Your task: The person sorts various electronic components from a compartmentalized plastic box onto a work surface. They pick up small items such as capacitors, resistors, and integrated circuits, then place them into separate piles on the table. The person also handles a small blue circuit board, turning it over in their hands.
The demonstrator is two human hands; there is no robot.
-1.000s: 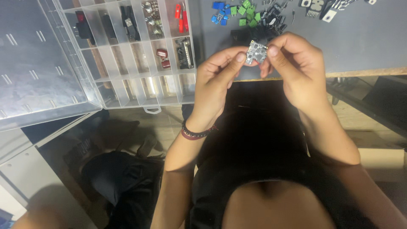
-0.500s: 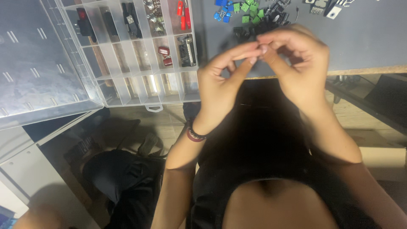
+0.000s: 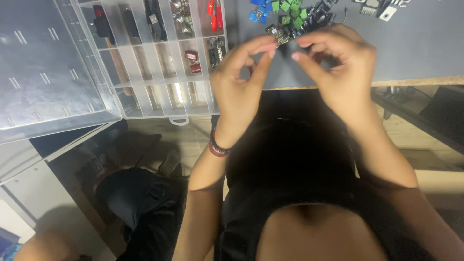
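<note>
The small board [image 3: 282,35], shown flat and silvery a second ago, is now turned edge-on and raised between both hands. It is pinched by the left hand [image 3: 241,87] at thumb and forefinger; the right hand [image 3: 338,67] is curled beside it, its grip on the board not clearly shown. An inspection or sorting step is judged to be in hand. Next, a fine placement is called for: the clear plastic organiser [image 3: 159,72] has narrow compartments. Behind, glossy blue and green connectors [image 3: 280,7] are scattered on the matte grey bench [image 3: 415,48].
</note>
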